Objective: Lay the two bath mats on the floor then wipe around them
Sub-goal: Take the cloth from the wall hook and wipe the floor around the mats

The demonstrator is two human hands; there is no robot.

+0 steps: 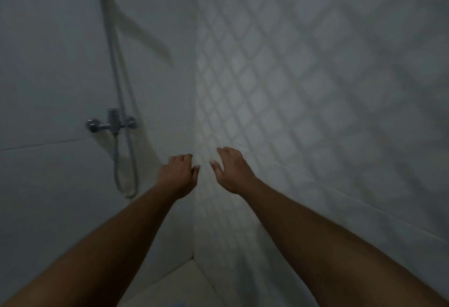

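Both my arms reach forward toward the corner of a dim tiled shower. My left hand (178, 173) hangs with fingers curled downward and loosely apart, holding nothing. My right hand (230, 170) is beside it, fingers spread, also holding nothing. The two hands are a small gap apart, in front of the wall corner. No bath mat shows clearly; a tiny blue patch (178, 304) peeks in at the bottom edge, and I cannot tell what it is.
A chrome shower mixer (111, 123) is fixed on the left wall, with a hose (126, 161) looping below it and a rail running up. The right wall (303, 76) has diamond-pattern tiles. A strip of pale floor (170, 285) shows at the bottom.
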